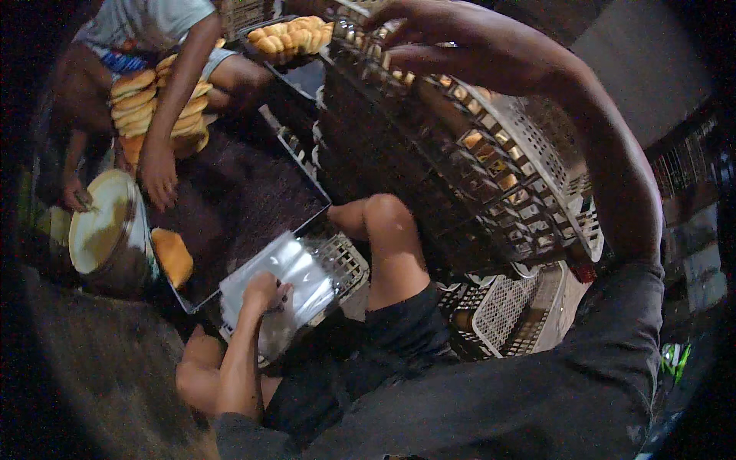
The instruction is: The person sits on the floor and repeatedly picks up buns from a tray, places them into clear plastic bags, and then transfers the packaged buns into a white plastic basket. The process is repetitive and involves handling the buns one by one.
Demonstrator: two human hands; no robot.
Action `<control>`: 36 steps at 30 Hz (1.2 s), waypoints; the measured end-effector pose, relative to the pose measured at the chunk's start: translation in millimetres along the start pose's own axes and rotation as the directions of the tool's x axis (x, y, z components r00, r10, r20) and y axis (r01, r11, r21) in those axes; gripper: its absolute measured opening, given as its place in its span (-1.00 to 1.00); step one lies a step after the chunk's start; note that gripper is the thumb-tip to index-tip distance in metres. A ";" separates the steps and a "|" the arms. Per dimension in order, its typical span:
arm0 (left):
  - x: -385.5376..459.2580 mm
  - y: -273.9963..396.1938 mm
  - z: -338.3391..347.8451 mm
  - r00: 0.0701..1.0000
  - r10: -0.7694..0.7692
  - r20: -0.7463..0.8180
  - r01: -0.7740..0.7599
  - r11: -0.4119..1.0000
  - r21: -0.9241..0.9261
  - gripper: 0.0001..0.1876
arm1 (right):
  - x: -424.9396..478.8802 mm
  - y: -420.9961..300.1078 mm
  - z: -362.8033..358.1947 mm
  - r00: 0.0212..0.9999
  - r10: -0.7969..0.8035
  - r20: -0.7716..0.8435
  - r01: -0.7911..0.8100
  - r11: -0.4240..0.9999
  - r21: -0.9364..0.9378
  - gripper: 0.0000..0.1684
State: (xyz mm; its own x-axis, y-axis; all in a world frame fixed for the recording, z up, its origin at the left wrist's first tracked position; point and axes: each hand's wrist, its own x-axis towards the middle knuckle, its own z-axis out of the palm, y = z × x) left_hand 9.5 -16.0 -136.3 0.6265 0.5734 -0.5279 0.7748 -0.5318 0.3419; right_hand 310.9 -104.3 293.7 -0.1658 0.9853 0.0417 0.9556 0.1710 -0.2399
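My left hand (267, 292) is closed on clear plastic bags (296, 259), which lie in a stack over a light plastic crate (349, 264) between my knees. At the top of the view my right hand (411, 40) is above the rim of a tall slatted plastic crate (543, 167); its fingers are spread and nothing shows between them. Pieces of bread (509, 183) show through that crate's openings. In front of me is a large dark tray (247, 184) with metal edges, and a single bread roll (172, 257) sits at its left corner.
A co-worker (155, 23) sits opposite, an arm over stacked bread rolls (135, 103). A round pale lid or container (103, 221) stands at left, another person's hand (77, 195) on it. More rolls (290, 35) fill a tray at the top. Another crate (506, 310) is beside my right thigh.
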 end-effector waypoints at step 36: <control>-41.9 -12.6 -136.2 0.703 -0.626 -0.338 -0.603 -0.272 -0.750 -0.72 | 92.4 -71.6 293.0 0.850 0.526 0.017 -0.080 0.098 0.992 -0.65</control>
State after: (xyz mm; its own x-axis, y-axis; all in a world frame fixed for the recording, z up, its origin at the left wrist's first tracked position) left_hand -15.0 51.5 -12.6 -0.0160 0.9466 -0.3219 -0.5250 0.2660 0.8084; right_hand 155.8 -25.4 30.5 0.3577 0.9277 -0.1067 -0.1346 -0.0619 -0.9890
